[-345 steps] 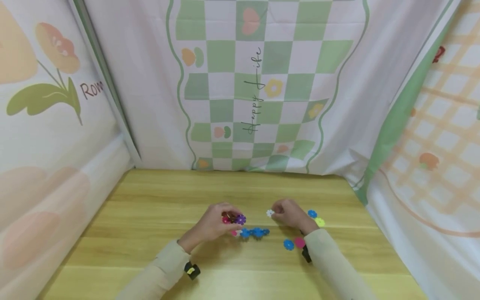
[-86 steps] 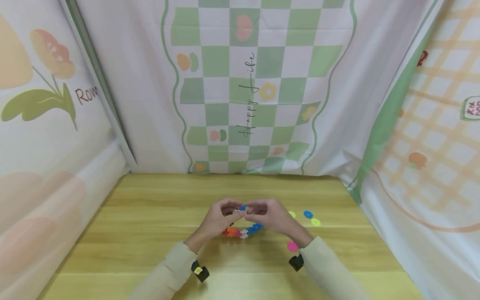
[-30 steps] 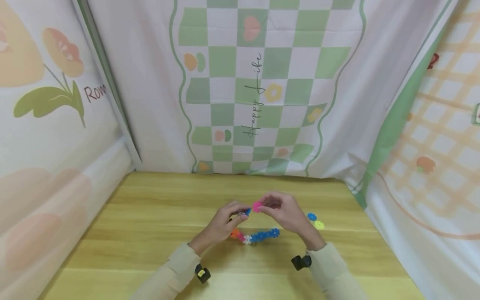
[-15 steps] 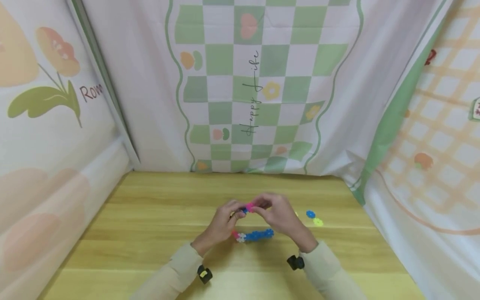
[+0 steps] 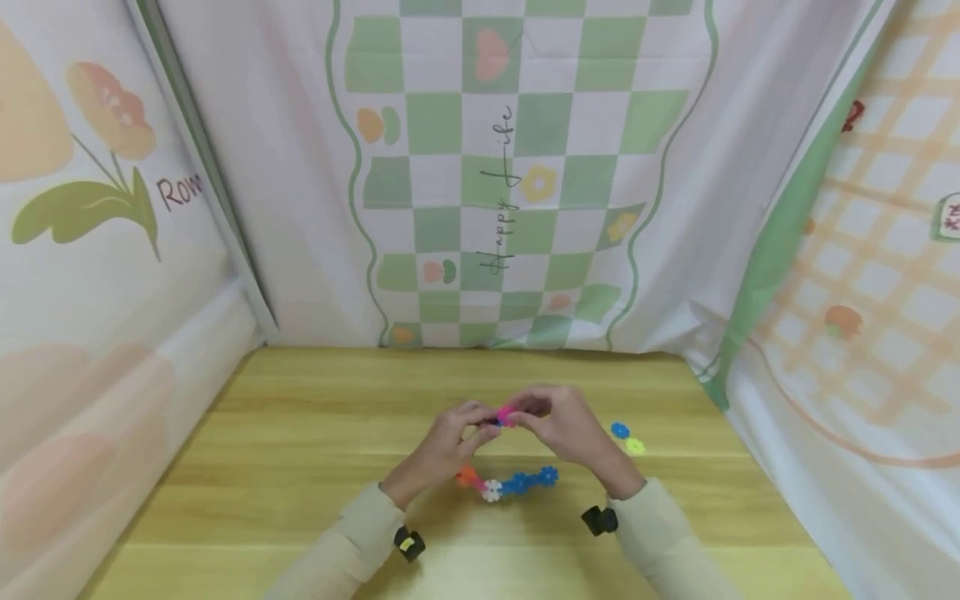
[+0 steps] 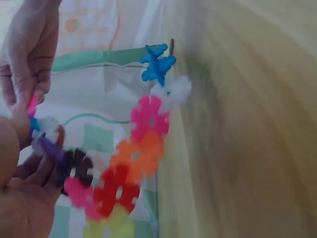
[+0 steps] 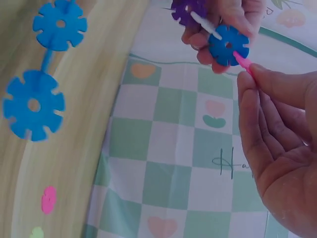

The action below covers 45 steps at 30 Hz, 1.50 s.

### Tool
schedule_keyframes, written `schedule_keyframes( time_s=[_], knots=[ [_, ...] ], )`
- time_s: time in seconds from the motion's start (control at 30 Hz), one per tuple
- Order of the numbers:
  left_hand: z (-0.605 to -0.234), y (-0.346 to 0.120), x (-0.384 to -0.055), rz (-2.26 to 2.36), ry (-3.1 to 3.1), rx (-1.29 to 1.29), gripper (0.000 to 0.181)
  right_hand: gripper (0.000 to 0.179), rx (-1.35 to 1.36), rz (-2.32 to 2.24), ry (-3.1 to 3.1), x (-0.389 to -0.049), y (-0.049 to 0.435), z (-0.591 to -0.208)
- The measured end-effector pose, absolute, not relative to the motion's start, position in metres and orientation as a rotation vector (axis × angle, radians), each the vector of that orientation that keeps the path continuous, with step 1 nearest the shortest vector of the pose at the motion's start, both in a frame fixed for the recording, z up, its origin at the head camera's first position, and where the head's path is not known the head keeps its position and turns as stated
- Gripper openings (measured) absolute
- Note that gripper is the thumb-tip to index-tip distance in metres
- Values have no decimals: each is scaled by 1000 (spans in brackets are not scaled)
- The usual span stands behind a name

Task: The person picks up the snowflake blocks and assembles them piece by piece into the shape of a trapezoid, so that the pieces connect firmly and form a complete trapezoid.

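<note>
My left hand (image 5: 442, 442) grips one end of a chain of notched snowflake discs. Between its fingertips is a blue disc (image 7: 228, 45), beside a white and a purple disc (image 7: 188, 11). My right hand (image 5: 562, 425) pinches a pink snowflake disc (image 7: 243, 62), its edge at the blue disc's rim slots. From the left hand the chain curves down through black (image 6: 75, 171), pink, yellow, red (image 6: 118, 191), orange (image 6: 138, 156), pink and white discs. Its other end has several blue discs (image 5: 521, 482) low over the table.
Loose on the wooden table (image 5: 315, 517) at the right lie a blue disc (image 5: 619, 430) and a yellow one (image 5: 635, 447). The right wrist view also shows a loose pink disc (image 7: 48, 200). Patterned curtains (image 5: 510, 225) hang at the back and sides.
My right hand has brought the pink disc left, from apart to meeting the blue disc at the left fingertips. Earlier, the chain gained blue discs. Its hanging end has swung slightly.
</note>
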<state>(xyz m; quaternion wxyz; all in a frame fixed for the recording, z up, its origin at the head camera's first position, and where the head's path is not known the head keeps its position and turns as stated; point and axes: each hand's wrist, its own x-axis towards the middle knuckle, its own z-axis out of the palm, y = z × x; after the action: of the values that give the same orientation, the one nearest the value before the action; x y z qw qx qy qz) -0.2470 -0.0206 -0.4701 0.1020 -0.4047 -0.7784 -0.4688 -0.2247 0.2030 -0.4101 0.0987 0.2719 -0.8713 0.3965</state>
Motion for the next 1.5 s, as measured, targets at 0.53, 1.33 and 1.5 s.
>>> schedule_keyframes(
  time_s=[0.53, 1.33, 1.5],
  knots=[
    [-462, -6, -252, -1620, -2340, -1144, 10, 20, 854, 1143, -2820, -244, 251, -400],
    [-464, -13, -248, -1708, -2373, -1080, 14, 16, 469, 933, -3063, -304, 290, -498],
    [-465, -14, -249, -1677, -2346, -1108, 15, 6, 435, 924, -3051, -306, 288, -496]
  ],
)
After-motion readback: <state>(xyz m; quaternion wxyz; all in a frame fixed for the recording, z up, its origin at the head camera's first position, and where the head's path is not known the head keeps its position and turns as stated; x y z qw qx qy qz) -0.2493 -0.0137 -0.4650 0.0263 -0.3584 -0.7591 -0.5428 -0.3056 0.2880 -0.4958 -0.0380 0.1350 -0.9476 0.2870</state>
